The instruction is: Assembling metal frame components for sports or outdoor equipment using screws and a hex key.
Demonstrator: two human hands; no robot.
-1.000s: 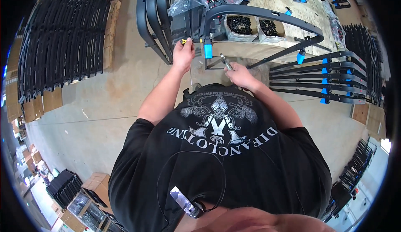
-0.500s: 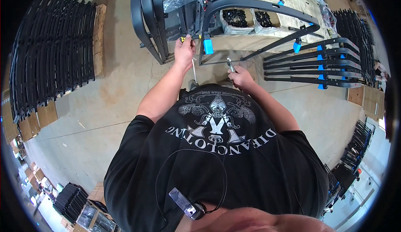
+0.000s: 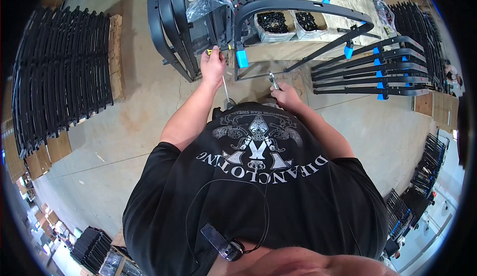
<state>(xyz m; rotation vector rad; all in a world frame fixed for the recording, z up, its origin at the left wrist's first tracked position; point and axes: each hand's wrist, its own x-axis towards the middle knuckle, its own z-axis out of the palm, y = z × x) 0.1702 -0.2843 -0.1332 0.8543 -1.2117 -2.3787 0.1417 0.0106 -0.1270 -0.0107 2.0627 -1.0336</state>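
Observation:
My left hand (image 3: 212, 68) is closed around the black and yellow crosswise handle of a T-handle wrench (image 3: 225, 86). Its thin bright shaft hangs down toward my feet. Just right of that hand is the blue-capped end (image 3: 242, 58) of a dark bent tube frame (image 3: 303, 5), which arches over the near edge of the workbench. My right hand (image 3: 286, 96), lower and further right, grips a shiny metal hand tool (image 3: 273, 80) with its head pointing away from me. It looks like a ratchet, though my fingers cover most of its handle. Neither tool visibly touches the frame.
On the wooden workbench (image 3: 343, 17) are boxes of small black parts (image 3: 273, 22) and a plastic bag (image 3: 208, 2) beside red and black pieces. Upright dark frames (image 3: 171, 27) stand left of it. Stacked frames with blue pieces (image 3: 370, 77) are at right, racked black bars (image 3: 64, 62) far left.
The bench and frames sit slightly further left in the view. My left hand has shifted a little left with its tool; both hands keep their grips.

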